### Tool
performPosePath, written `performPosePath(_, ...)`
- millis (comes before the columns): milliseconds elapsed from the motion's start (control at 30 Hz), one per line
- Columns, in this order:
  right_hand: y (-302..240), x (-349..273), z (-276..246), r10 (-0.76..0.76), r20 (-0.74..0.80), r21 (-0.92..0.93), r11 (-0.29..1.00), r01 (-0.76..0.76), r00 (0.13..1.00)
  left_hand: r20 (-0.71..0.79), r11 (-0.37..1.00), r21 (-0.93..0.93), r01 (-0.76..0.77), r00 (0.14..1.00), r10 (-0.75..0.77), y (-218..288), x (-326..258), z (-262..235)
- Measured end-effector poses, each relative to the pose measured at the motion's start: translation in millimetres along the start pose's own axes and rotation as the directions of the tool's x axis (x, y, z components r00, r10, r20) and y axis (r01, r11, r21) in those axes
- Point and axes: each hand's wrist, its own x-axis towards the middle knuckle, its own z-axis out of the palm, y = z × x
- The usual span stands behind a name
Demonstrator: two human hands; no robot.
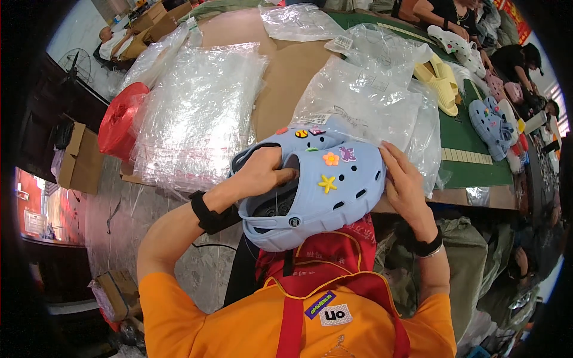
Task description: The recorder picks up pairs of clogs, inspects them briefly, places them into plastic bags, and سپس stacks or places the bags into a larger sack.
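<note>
A pair of light blue foam clogs is held side by side over the table's front edge. The nearer clog [352, 197] carries flower, butterfly and starfish charms on its vented toe. Behind it, partly covered, the farther clog [292, 139] has charms too. My left hand [261, 173] is closed at the clogs' openings, its fingers curled over the inner sides where the two meet. At the toe end, my right hand [406, 182] presses against the nearer clog, thumb near its side and fingers along the front. Part of its grip is hidden behind the toe.
Stacked clear plastic bags [200, 107] lie at the left beside a red roll [121, 122]. More clear bags [364, 95] lie just beyond the clogs. Yellow slippers [440, 83], another blue pair of clogs [489, 126] and white clogs [456, 49] are at the right, near other people.
</note>
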Motion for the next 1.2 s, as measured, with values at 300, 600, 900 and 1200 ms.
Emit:
performPosePath(300, -0.4, -5.7, 19.5, -0.057, -0.270, -0.343, 0.938, -0.041, 0.961, -0.065, 0.984, 0.168, 0.056, 0.997, -0.045, 26.7, -4.7, 1.5)
performPosePath(600, -0.2, -2.8, 25.7, 0.047, -0.176, 0.040, 0.998, -0.041, 0.983, -0.190, 0.982, 0.132, 0.135, 0.976, -0.109, 19.1, -6.7, 1.2)
performPosePath(900, -11.0, -7.5, 22.6, 0.099, -0.097, 0.236, 0.969, -0.073, 0.990, -0.138, 0.961, -0.025, 0.277, 0.951, -0.277, 39.9, -17.1, -7.0)
performPosePath(1200, -18.8, -4.1, 29.6, 0.124, -0.111, 0.076, 0.990, -0.116, 0.986, -0.278, 0.987, 0.051, 0.154, 0.951, -0.134, 15.8, -13.0, 3.0)
